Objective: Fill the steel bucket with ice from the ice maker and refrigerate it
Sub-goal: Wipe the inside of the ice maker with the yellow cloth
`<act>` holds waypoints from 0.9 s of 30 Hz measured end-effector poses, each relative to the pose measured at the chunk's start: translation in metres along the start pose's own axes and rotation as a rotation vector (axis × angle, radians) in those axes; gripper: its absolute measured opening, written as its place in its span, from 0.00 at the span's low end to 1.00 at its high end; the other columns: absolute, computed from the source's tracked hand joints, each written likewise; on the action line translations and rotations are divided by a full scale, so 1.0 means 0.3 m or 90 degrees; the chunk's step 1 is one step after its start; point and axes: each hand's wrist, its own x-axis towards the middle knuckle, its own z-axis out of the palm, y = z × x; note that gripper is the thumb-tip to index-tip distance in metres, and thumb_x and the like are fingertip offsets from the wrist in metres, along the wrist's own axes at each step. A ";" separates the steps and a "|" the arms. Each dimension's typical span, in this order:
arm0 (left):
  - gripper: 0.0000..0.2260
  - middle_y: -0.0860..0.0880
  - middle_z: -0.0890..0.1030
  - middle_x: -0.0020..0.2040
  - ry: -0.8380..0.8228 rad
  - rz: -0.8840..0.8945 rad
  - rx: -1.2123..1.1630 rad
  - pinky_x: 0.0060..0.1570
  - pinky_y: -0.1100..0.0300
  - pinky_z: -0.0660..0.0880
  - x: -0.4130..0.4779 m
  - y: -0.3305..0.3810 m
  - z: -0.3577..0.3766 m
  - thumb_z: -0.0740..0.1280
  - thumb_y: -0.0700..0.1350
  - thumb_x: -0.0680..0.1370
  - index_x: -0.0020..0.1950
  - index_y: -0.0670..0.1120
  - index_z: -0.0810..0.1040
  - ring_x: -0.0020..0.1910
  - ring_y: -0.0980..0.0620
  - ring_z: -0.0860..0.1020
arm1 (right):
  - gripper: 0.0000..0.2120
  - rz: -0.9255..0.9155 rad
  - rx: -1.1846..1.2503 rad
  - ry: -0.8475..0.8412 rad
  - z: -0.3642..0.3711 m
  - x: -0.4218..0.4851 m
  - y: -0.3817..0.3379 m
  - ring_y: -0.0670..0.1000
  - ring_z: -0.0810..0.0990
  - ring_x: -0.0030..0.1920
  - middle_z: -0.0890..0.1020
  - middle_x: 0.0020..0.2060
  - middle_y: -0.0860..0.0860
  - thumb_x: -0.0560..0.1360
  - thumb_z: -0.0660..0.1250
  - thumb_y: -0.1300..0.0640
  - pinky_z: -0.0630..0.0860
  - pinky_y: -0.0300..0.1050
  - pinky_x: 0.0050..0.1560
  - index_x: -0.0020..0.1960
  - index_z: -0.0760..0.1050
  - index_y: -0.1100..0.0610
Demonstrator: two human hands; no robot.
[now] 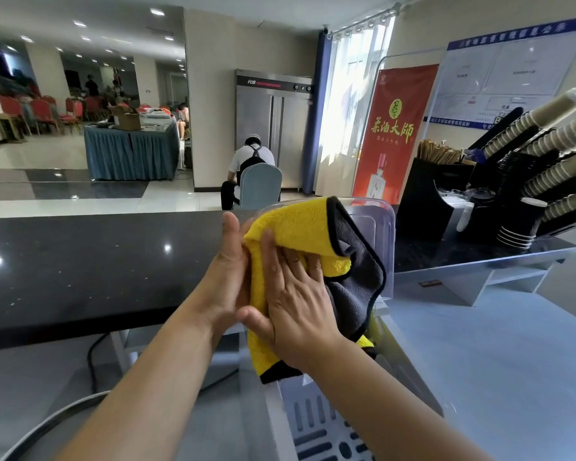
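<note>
While Hands Dry, Filling Waits

Though one dark desk [80, 261] fills the view, the steel bucket is not surely seen; a curved metal rim [47, 424] at lower left may be it. One clear tub [376, 227] sits behind one yellow-grey cloth [296, 224]. Left hand [226, 281] and right hand [293, 294] sandwich it, fingers straight, flat. Likely a preparatory wipe; next, drop the cloth, fetch the bucket.

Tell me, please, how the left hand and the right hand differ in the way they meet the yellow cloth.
The right hand lies flat on the front of the yellow cloth, fingers spread in plain view; the left hand sits at its left edge, fingers hidden behind it. The left hand's thumb points up; the right hand's thumb points sideways. Both touch the cloth.
</note>
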 end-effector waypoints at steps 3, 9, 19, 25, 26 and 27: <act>0.36 0.41 0.79 0.61 0.007 -0.019 -0.025 0.61 0.46 0.73 0.004 -0.001 -0.005 0.43 0.71 0.73 0.67 0.51 0.73 0.62 0.43 0.76 | 0.42 -0.025 -0.027 -0.038 0.001 -0.035 0.016 0.55 0.54 0.74 0.64 0.73 0.55 0.75 0.39 0.31 0.47 0.56 0.72 0.77 0.41 0.60; 0.28 0.43 0.79 0.62 0.021 -0.020 -0.038 0.56 0.51 0.77 0.015 0.000 0.006 0.48 0.64 0.77 0.67 0.50 0.71 0.60 0.44 0.78 | 0.44 -0.091 -0.063 -0.095 -0.017 -0.108 0.060 0.56 0.59 0.73 0.66 0.72 0.54 0.74 0.50 0.31 0.50 0.55 0.71 0.77 0.41 0.58; 0.18 0.38 0.79 0.60 0.092 0.042 0.006 0.60 0.48 0.74 0.000 0.000 0.049 0.55 0.52 0.80 0.66 0.46 0.73 0.59 0.41 0.78 | 0.21 -0.011 -0.003 0.139 -0.054 -0.010 0.146 0.60 0.58 0.69 0.64 0.62 0.55 0.77 0.56 0.42 0.57 0.65 0.71 0.66 0.70 0.49; 0.19 0.41 0.78 0.62 0.103 0.034 -0.042 0.60 0.48 0.75 -0.002 0.007 0.069 0.55 0.50 0.81 0.67 0.44 0.72 0.63 0.44 0.77 | 0.35 -0.046 -0.036 0.037 -0.012 0.012 0.129 0.54 0.45 0.77 0.52 0.76 0.56 0.78 0.51 0.38 0.42 0.62 0.74 0.77 0.45 0.55; 0.19 0.42 0.78 0.63 0.103 0.033 -0.037 0.60 0.48 0.75 0.000 0.005 0.068 0.55 0.51 0.81 0.67 0.44 0.73 0.63 0.44 0.77 | 0.37 -0.052 -0.038 0.023 -0.012 0.007 0.123 0.54 0.44 0.77 0.51 0.76 0.55 0.77 0.51 0.37 0.41 0.61 0.74 0.77 0.44 0.57; 0.18 0.42 0.78 0.63 0.102 0.032 -0.032 0.61 0.48 0.74 0.002 0.004 0.067 0.56 0.51 0.81 0.67 0.45 0.73 0.63 0.45 0.76 | 0.38 -0.064 -0.038 0.007 -0.011 0.000 0.117 0.53 0.43 0.77 0.50 0.76 0.55 0.77 0.51 0.37 0.41 0.61 0.74 0.77 0.44 0.58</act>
